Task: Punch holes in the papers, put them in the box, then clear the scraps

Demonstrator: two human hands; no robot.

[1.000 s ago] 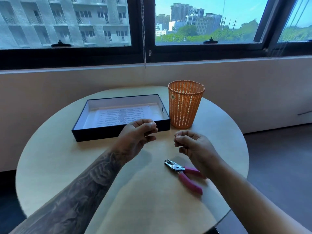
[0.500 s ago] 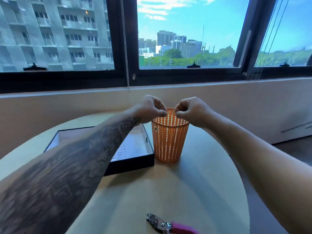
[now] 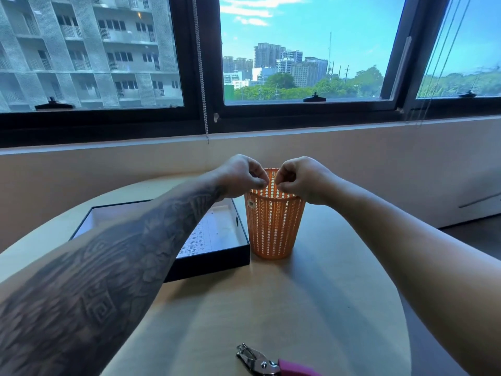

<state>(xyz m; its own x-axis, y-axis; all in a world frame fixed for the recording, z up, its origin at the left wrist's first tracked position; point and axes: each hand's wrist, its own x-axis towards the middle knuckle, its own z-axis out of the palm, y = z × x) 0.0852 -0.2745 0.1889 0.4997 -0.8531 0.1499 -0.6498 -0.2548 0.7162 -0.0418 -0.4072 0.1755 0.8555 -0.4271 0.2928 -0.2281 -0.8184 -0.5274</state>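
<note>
Directly over basket (image 3: 272, 226) rim: L hand (image 3: 240, 176), R hand (image 3: 301, 179) curled, nr touching.

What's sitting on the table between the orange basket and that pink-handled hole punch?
Nothing. In the head view, only bare tabletop stretches from the orange basket to the hole punch.

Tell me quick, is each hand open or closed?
Left hand: closed, pinched, above the orange perforated plastic basket; held thing not visible.
Right hand: closed too, nothing visible held.
</note>
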